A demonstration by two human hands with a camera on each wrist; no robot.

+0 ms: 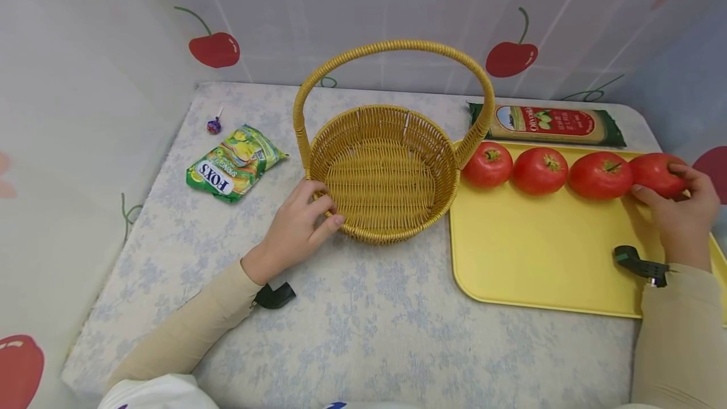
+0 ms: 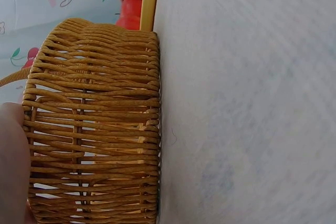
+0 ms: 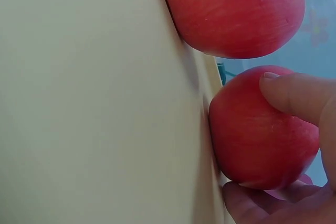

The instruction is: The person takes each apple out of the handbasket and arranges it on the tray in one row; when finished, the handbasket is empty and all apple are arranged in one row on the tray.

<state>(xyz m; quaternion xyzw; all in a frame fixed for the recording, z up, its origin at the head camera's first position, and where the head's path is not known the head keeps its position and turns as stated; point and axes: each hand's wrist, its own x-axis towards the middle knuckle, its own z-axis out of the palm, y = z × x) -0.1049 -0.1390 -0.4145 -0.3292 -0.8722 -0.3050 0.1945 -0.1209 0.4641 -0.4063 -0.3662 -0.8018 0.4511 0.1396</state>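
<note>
My left hand (image 1: 301, 223) grips the near-left rim of a yellow wicker basket (image 1: 392, 124) with a tall arched handle. In the left wrist view the woven side of the basket (image 2: 94, 129) fills the left half, with part of the hand (image 2: 13, 166) at the edge. My right hand (image 1: 690, 213) holds the rightmost red tomato (image 1: 653, 172) between thumb and fingers. From the right wrist, that tomato (image 3: 257, 135) appears still low against the tray (image 3: 105, 103), and the thumb lies over its side. Another tomato (image 1: 601, 175) sits just left of it.
The yellow tray (image 1: 539, 257) bears more tomatoes along its back edge, including one (image 1: 539, 171) near the middle and one (image 1: 487, 165) beside the basket. Behind lies a noodle packet (image 1: 551, 125). At left are a green candy bag (image 1: 235, 163) and a lollipop (image 1: 214, 125).
</note>
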